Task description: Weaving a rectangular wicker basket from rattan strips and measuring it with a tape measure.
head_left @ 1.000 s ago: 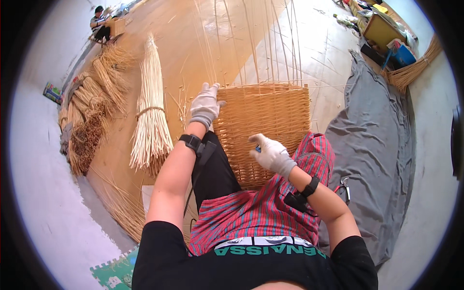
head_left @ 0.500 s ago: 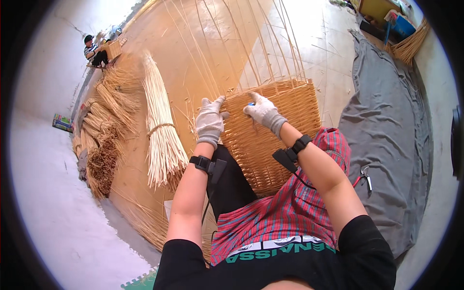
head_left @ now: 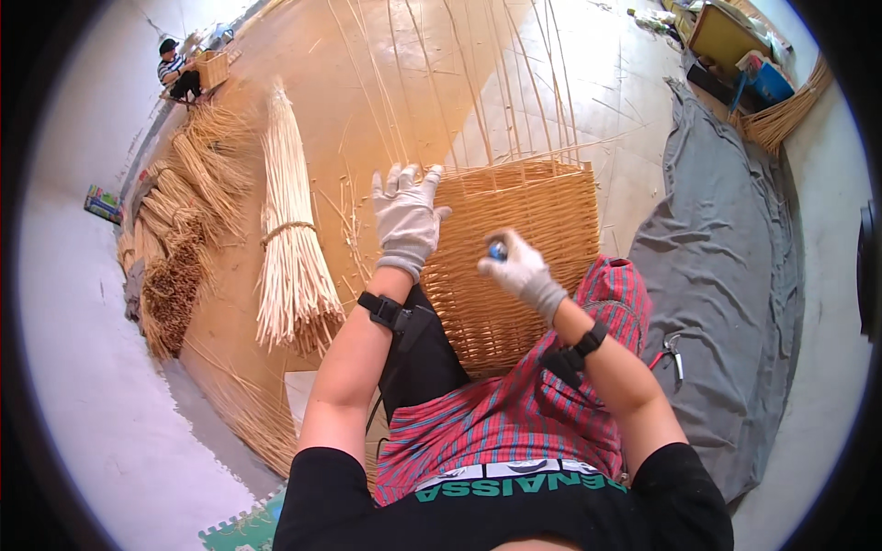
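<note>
A woven wicker basket leans against my lap, over a red checked cloth. Long thin rods rise from its upper edge. My left hand, in a pale work glove, rests by the basket's upper left corner with its fingers spread. My right hand, gloved too, is closed around a small blue-ended tool in front of the woven wall. The rest of that tool is hidden in the fist, so its kind does not show.
A tied bundle of pale rods lies left of me, with darker bundles along the wall. Red-handled pruning shears lie on grey cloth at right. A person sits far left beside another basket.
My right hand has come down and away from the basket's upper edge, carrying the blue-ended tool. The left hand's fingers have spread apart near the corner.
</note>
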{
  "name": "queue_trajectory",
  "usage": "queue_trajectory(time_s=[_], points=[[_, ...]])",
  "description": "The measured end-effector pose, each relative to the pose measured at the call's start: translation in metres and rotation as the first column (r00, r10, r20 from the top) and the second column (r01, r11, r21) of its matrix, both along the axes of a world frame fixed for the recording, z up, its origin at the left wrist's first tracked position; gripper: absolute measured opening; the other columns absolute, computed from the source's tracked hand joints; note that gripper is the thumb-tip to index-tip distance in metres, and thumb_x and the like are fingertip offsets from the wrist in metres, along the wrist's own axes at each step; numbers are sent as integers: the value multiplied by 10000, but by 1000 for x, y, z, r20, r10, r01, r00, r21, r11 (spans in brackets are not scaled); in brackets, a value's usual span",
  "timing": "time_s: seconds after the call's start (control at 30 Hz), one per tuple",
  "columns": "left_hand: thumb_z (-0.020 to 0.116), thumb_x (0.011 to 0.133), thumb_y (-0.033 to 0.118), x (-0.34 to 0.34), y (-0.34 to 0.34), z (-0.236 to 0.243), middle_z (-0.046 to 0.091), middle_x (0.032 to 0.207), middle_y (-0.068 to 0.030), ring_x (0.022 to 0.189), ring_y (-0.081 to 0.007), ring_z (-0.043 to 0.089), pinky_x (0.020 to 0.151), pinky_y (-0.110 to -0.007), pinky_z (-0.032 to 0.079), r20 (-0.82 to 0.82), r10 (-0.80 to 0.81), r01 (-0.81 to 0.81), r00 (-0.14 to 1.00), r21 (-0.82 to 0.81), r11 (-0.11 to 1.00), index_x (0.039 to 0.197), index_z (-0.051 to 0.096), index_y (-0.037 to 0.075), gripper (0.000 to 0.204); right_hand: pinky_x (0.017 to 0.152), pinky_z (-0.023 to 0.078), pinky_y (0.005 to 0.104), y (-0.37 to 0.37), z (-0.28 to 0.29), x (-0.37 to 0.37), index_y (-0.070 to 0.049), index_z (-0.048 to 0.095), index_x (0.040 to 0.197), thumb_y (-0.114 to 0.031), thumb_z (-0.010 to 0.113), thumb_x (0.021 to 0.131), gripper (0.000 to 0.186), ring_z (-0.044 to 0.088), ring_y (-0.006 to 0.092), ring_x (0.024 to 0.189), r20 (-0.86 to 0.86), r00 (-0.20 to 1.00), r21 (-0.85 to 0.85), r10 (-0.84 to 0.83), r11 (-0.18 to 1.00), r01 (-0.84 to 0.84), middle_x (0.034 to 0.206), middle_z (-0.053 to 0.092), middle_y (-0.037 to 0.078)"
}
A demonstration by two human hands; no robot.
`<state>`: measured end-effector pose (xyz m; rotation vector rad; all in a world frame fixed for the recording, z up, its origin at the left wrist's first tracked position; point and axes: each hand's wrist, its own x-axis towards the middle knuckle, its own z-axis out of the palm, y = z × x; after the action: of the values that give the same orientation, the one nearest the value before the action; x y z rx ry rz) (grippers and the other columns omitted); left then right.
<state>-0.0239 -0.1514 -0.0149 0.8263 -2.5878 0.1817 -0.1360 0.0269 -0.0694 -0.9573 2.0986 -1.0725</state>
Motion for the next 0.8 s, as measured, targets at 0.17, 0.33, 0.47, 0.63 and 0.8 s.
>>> queue_trajectory(time_s=[0.17, 0.33, 0.47, 0.63, 0.8], points=[[821, 783, 313, -12, -4, -18, 555, 1338, -134, 1326, -314, 488, 1232, -535, 189, 158, 83, -121, 984, 249, 961, 1458, 529, 307, 735, 954, 527, 390, 27, -19, 29, -68, 615, 1257, -441, 734, 884, 540, 690, 310, 1057, 104, 994, -45, 20, 999, -15, 1155, 700, 190], [788, 816, 288, -7, 14, -10, 565, 1317, -137, 1301, -335, 505, 1217, -543, 218, 158, 62, -89, 986, 171, 981, 1426, 556, 301, 653, 881, 525, 397, 20, -7, 20, -41, 575, 1312, -458, 710, 925, 585, 677, 317, 980, 135, 990, -241, -38, 968, 70, 1071, 679, 195], [713, 910, 247, 17, 58, -25, 645, 1159, -111, 1105, -271, 607, 989, -432, 459, -94, -231, 223, 968, 745, 629, 1266, 621, 135, 385, 910, 516, 414, 19, 9, 12, -25, 413, 1494, -400, 699, 941, 727, 647, 363, 1013, -105, 994, -400, -15, 916, -29, 1112, 626, 193], [698, 959, 290, 33, 74, -23, 655, 926, -61, 786, -140, 626, 690, -291, 529, -264, 56, 270, 963, 950, -156, 1119, 649, 52, 291, 958, 508, 437, 30, 17, 11, -35, 305, 1565, -413, 627, 972, 773, 641, 412, 1065, -219, 937, -220, 274, 921, -321, 1206, 630, 253], [712, 965, 263, 56, 12, 22, 620, 743, -21, 588, -84, 571, 502, -247, 476, -362, 377, 369, 853, 928, 57, 960, 629, 64, 216, 863, 523, 425, 47, -21, -5, -92, 666, 1159, -409, 555, 1000, 371, 681, 354, 973, -105, 919, 231, 380, 908, -349, 986, 731, 162]])
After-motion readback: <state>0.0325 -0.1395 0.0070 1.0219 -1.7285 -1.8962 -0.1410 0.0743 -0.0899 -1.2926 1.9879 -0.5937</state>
